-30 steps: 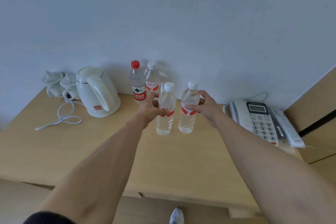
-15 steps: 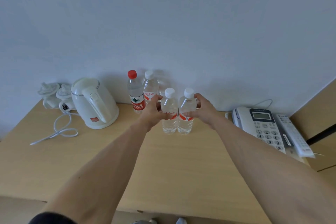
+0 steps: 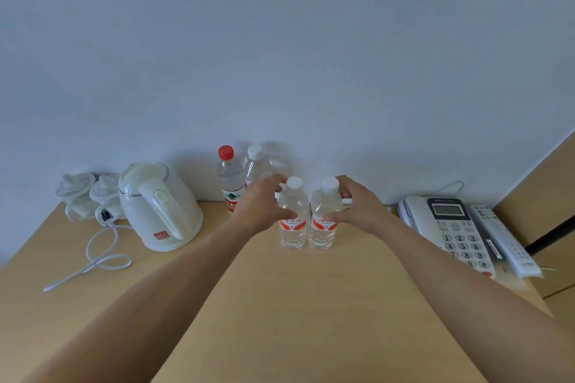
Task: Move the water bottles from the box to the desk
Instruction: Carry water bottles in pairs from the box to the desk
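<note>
Two clear plastic water bottles with white caps and red-and-white labels stand upright on the light wooden desk (image 3: 280,305), side by side and touching or nearly so, at the desk's twelve o'clock region short of the wall. The left hand (image 3: 261,208) curls round the left white-capped bottle (image 3: 292,221) from its nine o'clock side, thumb at the label and fingers behind the neck. The right hand (image 3: 357,208) does the same on the right white-capped bottle (image 3: 322,221) from its three o'clock side. Whether either grip is firm or only loose contact cannot be told.

Behind them, toward eleven o'clock against the wall, stands a red-capped clear bottle (image 3: 231,180), with another white-capped clear bottle (image 3: 256,165) just beside it at its three o'clock, partly hidden by the left hand. At nine o'clock sits a white electric kettle (image 3: 160,205), with its white cord (image 3: 93,261) looped on the desk and two white lidded cups (image 3: 87,193) beyond it. At three o'clock lies a white desk telephone (image 3: 451,233) with a grey keypad panel.
</note>
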The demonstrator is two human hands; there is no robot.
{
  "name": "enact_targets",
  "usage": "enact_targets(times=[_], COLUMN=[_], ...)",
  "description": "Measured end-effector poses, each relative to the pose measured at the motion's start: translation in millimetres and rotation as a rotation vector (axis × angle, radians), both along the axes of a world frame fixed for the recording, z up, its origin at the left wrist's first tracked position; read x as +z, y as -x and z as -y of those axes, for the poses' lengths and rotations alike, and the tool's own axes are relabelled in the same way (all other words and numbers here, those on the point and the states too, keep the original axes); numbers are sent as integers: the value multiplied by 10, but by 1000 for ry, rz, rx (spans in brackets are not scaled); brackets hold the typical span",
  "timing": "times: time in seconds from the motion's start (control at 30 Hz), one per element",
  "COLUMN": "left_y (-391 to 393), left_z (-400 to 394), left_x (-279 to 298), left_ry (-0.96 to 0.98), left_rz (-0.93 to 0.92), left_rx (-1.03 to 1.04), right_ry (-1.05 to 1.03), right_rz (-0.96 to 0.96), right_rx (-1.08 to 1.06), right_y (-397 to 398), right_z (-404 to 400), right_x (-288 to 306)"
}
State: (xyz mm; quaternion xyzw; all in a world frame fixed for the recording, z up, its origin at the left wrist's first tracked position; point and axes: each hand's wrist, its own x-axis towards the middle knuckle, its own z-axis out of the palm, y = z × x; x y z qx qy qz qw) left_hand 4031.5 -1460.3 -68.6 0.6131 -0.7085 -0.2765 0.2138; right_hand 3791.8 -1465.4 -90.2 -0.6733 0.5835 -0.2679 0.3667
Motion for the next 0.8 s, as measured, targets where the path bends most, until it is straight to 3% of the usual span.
enact_targets(times=[0.1,0.3,0.63,0.8], left_y=[34,213,212,246], left_z=[63,237,632,824], left_x=[312,495,553,572], left_ry=[140,218,245,379], left_rz=[98,520,655,852], left_rx=[-82,-256,-221,-207], right_ry=[92,184,222,219], right_rz=[-7,-79,-98,-111], right_rx=[-35,-42,-33,-31], right_y=[7,13,-20,-19], right_z=[13,46,44,37], right_x=[68,119,108,110])
